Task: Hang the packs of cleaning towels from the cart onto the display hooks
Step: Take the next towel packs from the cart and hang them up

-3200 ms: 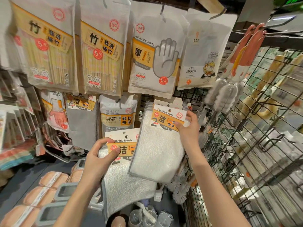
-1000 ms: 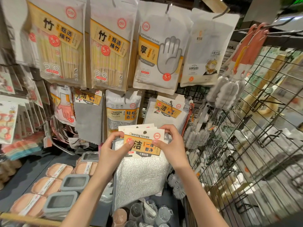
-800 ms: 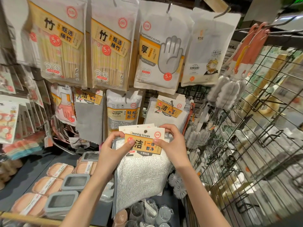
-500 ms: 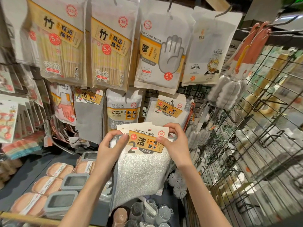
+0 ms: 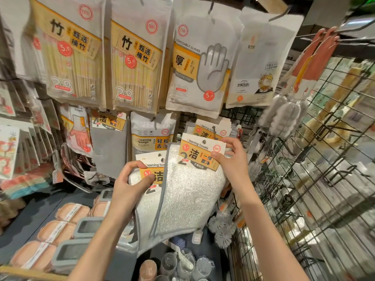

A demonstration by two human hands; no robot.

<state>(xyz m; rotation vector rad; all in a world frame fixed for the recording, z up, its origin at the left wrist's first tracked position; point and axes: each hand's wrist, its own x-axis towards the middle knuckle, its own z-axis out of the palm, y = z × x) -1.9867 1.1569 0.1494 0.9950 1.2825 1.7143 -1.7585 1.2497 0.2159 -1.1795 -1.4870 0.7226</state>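
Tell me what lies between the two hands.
In the head view, the raised towel pack in the right hand overlaps the second pack held by the left hand.

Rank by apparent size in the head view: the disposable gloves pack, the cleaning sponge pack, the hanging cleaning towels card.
1. White disposable gloves pack
2. White cleaning sponge pack
3. Hanging cleaning towels card, partly hidden, so unsure.

A shop, in its household-goods aisle. Retail packs hang in rows from display hooks: bamboo chopstick packs, disposable gloves, cleaning sponge packs, each bearing round red 5.9 price stickers. A wire grid rack stands at right.
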